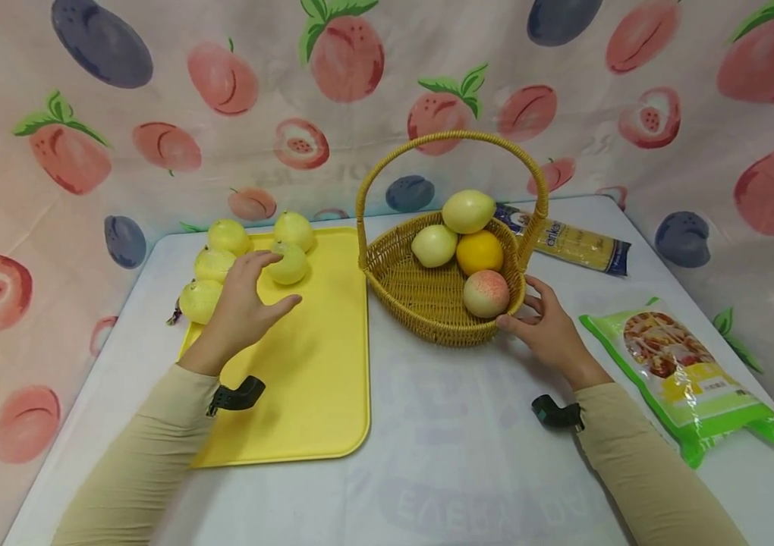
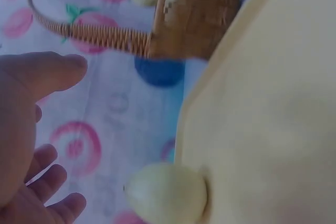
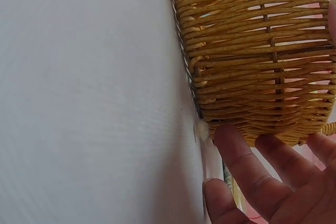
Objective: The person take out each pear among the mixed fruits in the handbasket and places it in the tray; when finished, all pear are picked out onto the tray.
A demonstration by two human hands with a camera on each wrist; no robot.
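Observation:
My left hand hovers over the yellow tray, thumb and fingers spread apart, holding nothing. Just beyond its fingertips sits a pale yellow-green round fruit; in the left wrist view a pale fruit lies apart from the fingers. Several similar fruits stand at the tray's back and left. With thumb at the rim and fingers against the outer weave, my right hand holds the right end of the wicker basket. Inside are a peach, an orange and two pale yellow fruits.
Behind the basket to the right lies a pack of pasta. A green-edged food bag rests on the white tablecloth at the far right. The basket's tall handle arches upward. A fruit-printed cloth hangs behind.

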